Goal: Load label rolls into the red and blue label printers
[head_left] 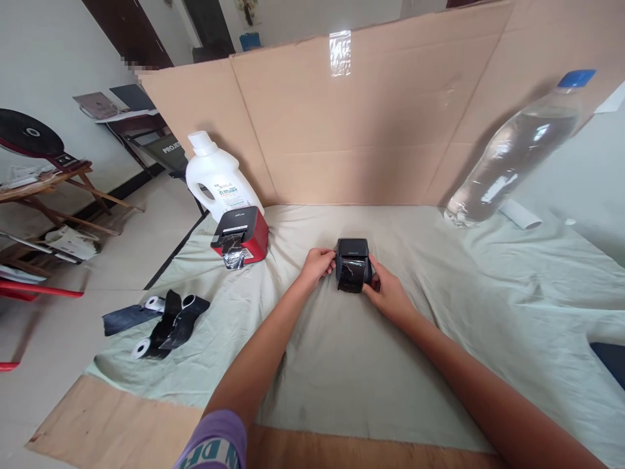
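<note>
- The left hand is clamped on the left side of the black printer, which sits mid-table on the cloth. I'd press evenly there so it doesn't skid.
- The right hand is closed around the printer's right side. It's best kept clear of the dark strip curling from the front.
- Far left, the loose rolls lie tangled, so it's hard to count them.
- The red printer has something crumpled at its mouth, too small to make out.
- The right fingertips are hidden behind the black printer.
- The bottle looks warped by the lens.
</note>
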Motion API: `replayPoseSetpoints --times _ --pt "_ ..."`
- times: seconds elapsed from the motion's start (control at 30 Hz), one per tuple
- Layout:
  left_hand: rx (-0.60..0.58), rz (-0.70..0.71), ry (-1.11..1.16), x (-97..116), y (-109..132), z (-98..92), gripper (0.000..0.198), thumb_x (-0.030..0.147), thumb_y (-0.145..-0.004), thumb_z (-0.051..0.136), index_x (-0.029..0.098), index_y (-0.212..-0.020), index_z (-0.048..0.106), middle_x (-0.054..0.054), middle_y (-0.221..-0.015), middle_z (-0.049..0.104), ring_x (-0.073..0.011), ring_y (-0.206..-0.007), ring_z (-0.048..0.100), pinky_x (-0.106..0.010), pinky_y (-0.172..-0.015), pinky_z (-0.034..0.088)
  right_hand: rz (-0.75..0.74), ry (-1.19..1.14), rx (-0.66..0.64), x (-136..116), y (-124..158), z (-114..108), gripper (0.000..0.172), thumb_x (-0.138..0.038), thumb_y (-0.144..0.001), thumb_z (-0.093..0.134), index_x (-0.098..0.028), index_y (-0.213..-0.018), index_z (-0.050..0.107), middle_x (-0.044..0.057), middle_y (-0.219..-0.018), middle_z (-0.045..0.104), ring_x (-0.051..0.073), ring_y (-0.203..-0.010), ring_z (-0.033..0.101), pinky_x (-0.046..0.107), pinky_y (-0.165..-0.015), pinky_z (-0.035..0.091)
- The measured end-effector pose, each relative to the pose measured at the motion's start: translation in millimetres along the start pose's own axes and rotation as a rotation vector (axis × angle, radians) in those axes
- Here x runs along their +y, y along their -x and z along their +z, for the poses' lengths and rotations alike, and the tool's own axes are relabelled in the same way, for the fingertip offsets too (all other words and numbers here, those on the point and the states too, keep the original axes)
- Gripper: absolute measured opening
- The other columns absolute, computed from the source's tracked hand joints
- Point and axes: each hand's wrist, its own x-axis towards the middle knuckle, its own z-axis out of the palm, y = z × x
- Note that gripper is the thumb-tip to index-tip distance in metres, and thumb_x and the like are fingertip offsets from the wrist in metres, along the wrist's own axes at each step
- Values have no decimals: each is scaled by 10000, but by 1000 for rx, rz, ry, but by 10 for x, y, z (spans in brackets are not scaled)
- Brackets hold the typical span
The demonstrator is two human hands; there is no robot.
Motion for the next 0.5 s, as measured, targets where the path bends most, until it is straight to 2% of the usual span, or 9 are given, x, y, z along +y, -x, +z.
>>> replayPoseSetpoints --times 0.07,0.17,0.23,0.3,0.4,0.5 --pt "-22 22 26 5 34 9 188 291 -894 554 137 -915 659 57 -526 433 -46 -391 302 -210 -403 164 6 3 -6 -2 2 0 760 -295 -830 543 -158 -1544 321 53 -906 658 214 -756 602 378 -751 516" --pt "-88 42 44 22 75 -1 360 349 -875 586 154 -1170 656 75 -497 385 -63 -392 275 -225 -408 138 -6 12 -5 10 1 7 764 -300 -836 541 -152 -1548 309 56 -912 662 218 -767 609 379 -756 517" --pt "-116 53 44 43 100 -23 546 357 -860 605 181 -1374 560 83 -495 374 -72 -403 283 -229 -419 136 -24 10 -3 21 -2 11 762 -303 -836 539 -152 -1547 310 62 -935 667 220 -775 613 381 -761 519" --pt "-143 56 17 74 130 -55 689 331 -842 616 215 -1498 438 87 -508 381 -75 -414 285 -229 -431 140 -38 2 0 30 -5 14 752 -303 -835 536 -154 -1541 324 69 -964 669 220 -779 616 382 -767 520" --pt "-179 73 -71 124 176 -109 786 270 -814 627 241 -1551 357 82 -547 415 -78 -444 292 -227 -445 161 -53 -8 11 43 -10 18 743 -297 -833 526 -154 -1537 333 77 -992 670 217 -774 615 384 -774 521" --pt "-194 177 -145 149 182 -152 763 292 -828 640 216 -1542 383 79 -570 400 -85 -488 305 -223 -467 208 -79 -18 21 59 -18 27 741 -287 -826 520 -158 -1533 338 82 -1017 671 217 -773 618 391 -780 525"
